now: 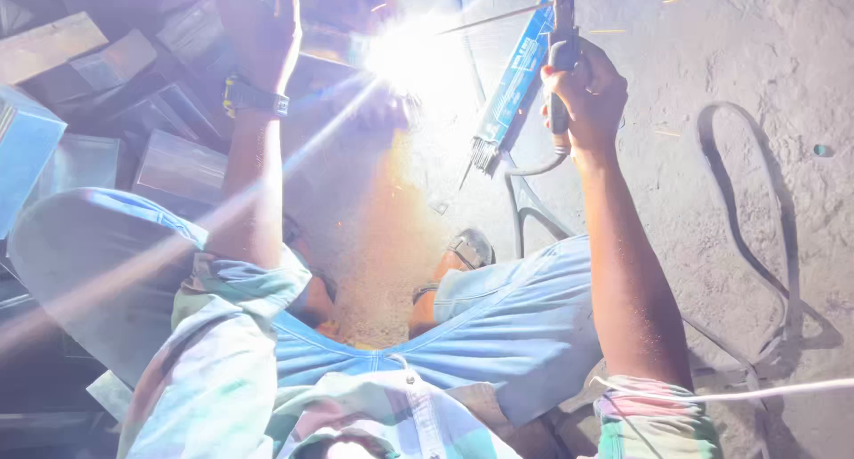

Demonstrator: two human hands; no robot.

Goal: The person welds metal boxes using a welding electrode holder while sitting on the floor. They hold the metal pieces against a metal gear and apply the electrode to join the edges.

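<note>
With the arc (405, 57) burning, we clamp our right hand (583, 90) on the electrode holder (560, 59), left hand (262, 23) fingers unclear in glare, the weld evidently unfinished.

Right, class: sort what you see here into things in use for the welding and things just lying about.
In use:
right hand gripping the electrode holder
welding rod at the bright arc
left hand, raised near the arc

Lying about:
blue electrode packet
metal boxes
looped cable on the floor
</note>
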